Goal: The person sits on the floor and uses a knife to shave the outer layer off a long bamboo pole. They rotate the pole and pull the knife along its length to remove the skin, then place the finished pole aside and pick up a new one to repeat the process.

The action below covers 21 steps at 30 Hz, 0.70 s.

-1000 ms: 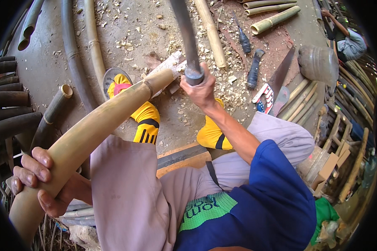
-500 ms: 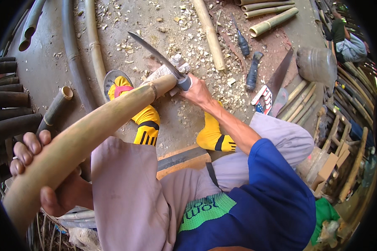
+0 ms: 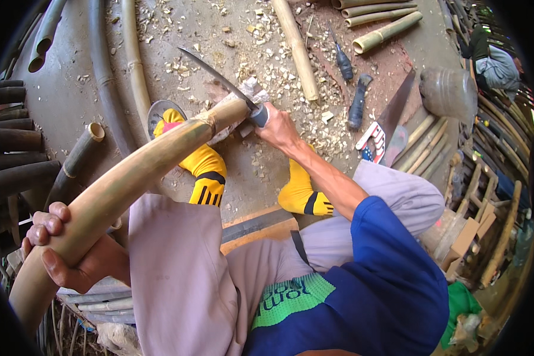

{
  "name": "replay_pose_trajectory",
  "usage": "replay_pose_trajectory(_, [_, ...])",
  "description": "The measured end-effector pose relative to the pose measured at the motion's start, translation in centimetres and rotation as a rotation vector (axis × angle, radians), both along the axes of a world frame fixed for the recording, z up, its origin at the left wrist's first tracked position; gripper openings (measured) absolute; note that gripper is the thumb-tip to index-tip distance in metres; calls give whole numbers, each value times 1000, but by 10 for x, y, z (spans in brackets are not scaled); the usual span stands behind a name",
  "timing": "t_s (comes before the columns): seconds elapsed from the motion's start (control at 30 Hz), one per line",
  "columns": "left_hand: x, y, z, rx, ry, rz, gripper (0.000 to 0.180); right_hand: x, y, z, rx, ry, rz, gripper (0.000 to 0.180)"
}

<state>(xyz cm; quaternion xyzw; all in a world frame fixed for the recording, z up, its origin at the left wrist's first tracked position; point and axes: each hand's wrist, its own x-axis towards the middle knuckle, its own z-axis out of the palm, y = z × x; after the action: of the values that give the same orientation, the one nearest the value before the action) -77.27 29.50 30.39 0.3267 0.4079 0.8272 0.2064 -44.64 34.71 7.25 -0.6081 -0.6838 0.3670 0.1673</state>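
Note:
A thick bamboo pole (image 3: 142, 160) slants from the lower left up to the middle, its far end over a pale block (image 3: 252, 92) on the ground. My left hand (image 3: 77, 252) wraps round the near part of the pole. In my right hand (image 3: 277, 129) is the dark handle of a machete (image 3: 219, 77), its long curved blade pointing up and left past the pole's far end. The blade lies close to that end; whether it touches cannot be made out.
Wood chips (image 3: 267, 35) litter the ground. At right lie a handsaw (image 3: 385, 118), a dark-wrapped tool (image 3: 359, 101), a screwdriver-like tool (image 3: 342, 59) and a plastic container (image 3: 449, 94). Bamboo poles (image 3: 110, 83) lie at left, with dark stacked ones (image 3: 12, 142) beyond. Another person (image 3: 497, 68) is at far right.
My left hand has shifted on the pole, its fingers now closer round it. The pole has turned, showing a paler side, and its far end sits slightly higher and left.

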Motion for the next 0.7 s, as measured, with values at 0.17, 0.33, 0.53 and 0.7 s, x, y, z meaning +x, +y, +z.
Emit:
replay_pose_trajectory(0.17, [2,-1,2,-8,58,41,36,-4,1,23,-104,109,-54,31])
replay_pose_trajectory(0.33, [-5,0,-2,61,31,-42,36,-16,5,70,284,232,-187,19])
replay_pose_trajectory(0.53, [7,-2,-1,5,63,23,33,7,2,12,-89,-174,6,29])
replay_pose_trajectory(0.7, [7,1,-4,37,-60,22,34,-2,-11,9,-227,141,-170,37])
